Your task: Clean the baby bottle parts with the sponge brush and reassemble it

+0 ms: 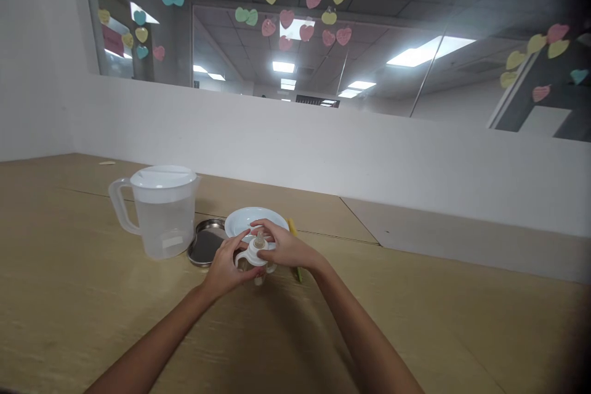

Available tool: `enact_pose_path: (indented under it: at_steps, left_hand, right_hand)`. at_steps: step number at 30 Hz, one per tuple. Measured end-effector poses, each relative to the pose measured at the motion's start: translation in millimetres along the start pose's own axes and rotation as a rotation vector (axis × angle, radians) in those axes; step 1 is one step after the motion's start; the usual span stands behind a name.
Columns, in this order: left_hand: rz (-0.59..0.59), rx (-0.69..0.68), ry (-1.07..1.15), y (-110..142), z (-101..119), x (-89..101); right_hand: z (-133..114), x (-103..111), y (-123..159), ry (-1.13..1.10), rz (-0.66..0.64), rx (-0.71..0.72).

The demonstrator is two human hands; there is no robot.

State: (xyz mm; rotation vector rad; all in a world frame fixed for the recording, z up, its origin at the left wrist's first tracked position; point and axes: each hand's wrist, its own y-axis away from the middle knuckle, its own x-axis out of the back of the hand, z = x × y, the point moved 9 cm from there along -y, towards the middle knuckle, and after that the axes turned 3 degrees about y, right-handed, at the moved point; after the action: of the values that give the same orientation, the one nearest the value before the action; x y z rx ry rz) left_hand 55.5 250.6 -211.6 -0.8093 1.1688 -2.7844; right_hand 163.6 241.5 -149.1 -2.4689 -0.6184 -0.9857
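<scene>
A baby bottle (253,255) with a white collar, side handles and a clear teat stands upright between my hands. My left hand (229,266) is closed around its left side, with the thumb across the front below the collar. From the right, my right hand (287,246) grips the white collar by the teat, thumb in front and fingers behind. Most of the bottle's lower body is hidden by my hands. Just behind them lies a white bowl (244,214), partly covered by my fingers.
A lidded clear plastic pitcher (167,221) stands at the left. Beside it is a metal tray (205,247). A yellow-green stick-like thing (298,274) lies right of the bottle, partly behind my right wrist. A white wall (323,148) with a window rises behind the wooden table (415,320).
</scene>
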Motion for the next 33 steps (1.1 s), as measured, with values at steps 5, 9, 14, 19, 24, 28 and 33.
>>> enact_pose_path:
  at_steps: [5,9,14,19,24,28,33]
  left_hand:
    - [-0.017,0.009,0.036,0.1,1.5,-0.7]
    - [-0.015,0.004,0.014,0.1,1.6,0.0]
    - [-0.024,-0.018,-0.013,0.4,3.6,-0.1]
    - [-0.022,-0.022,-0.016,0.2,3.6,0.4]
    - [-0.011,-0.058,-0.045,1.0,6.3,2.6]
    - [0.002,-0.086,-0.093,1.9,8.3,3.7]
    - [0.01,-0.124,-0.128,3.0,9.5,2.3]
  right_hand:
    - [-2.9,19.6,-2.3,0.215,0.252,-0.076]
    - [-14.4,18.1,-3.0,0.148,0.194,0.021]
    - [-17.1,17.0,-2.0,0.115,0.162,0.088]
    - [-17.6,14.6,-3.1,0.103,0.125,0.105]
    - [-22.0,13.4,-3.3,0.073,0.085,0.124]
    - [-24.1,24.6,-0.5,0.035,0.151,0.1]
    - [-34.6,41.7,7.6,-0.058,0.245,0.115]
